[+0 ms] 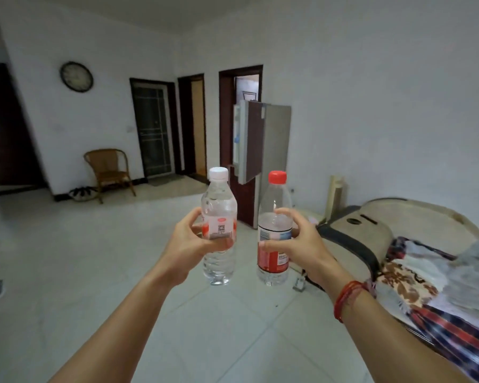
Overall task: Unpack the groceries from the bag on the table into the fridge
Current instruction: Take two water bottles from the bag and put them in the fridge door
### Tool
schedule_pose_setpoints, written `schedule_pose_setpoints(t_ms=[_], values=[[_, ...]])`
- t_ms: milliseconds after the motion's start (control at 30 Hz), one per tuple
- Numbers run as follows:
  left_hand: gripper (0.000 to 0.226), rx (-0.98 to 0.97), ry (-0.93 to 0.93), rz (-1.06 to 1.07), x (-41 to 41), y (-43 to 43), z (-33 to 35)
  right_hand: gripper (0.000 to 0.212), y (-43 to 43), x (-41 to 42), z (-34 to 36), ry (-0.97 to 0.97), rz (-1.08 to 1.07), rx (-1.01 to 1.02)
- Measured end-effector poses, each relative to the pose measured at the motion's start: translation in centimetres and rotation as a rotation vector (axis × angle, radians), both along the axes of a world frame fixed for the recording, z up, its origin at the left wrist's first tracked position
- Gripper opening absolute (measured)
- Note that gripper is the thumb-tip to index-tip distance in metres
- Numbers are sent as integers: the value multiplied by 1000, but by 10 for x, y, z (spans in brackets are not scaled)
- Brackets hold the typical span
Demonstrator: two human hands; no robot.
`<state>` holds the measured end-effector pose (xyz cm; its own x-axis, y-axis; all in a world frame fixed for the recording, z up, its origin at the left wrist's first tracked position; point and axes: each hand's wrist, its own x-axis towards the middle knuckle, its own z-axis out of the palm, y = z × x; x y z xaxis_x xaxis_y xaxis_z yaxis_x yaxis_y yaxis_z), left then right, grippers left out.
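Bottles upright, white-capped bottle (219, 225) gripped in left hand (188, 244), red-capped bottle (274, 230) in right hand (302, 241).

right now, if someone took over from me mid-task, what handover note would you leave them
Left hand: fingers grip the white-cap bottle at its label, upright.
Right hand: fingers grip the red-cap bottle at its label, upright.
Fridge: across the room by the far wall, with its upper door open.
Bag and table: not in view.
Done: two bottles are in hand.
Left: carry both to the fridge and set them inside. What remains in the bag cannot be judged from here.
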<state>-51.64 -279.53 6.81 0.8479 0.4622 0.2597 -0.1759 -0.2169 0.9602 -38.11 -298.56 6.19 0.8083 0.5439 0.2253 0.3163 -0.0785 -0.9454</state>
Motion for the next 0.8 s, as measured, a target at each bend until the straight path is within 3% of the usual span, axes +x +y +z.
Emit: schedule_pose_setpoints(t_ms=[267, 800], values=[[61, 2, -12, 83, -29, 67, -1, 66, 74, -15, -1, -5, 82, -5], [61, -3, -11, 41, -17, 130, -9, 71, 131, -10, -2, -38, 51, -7]])
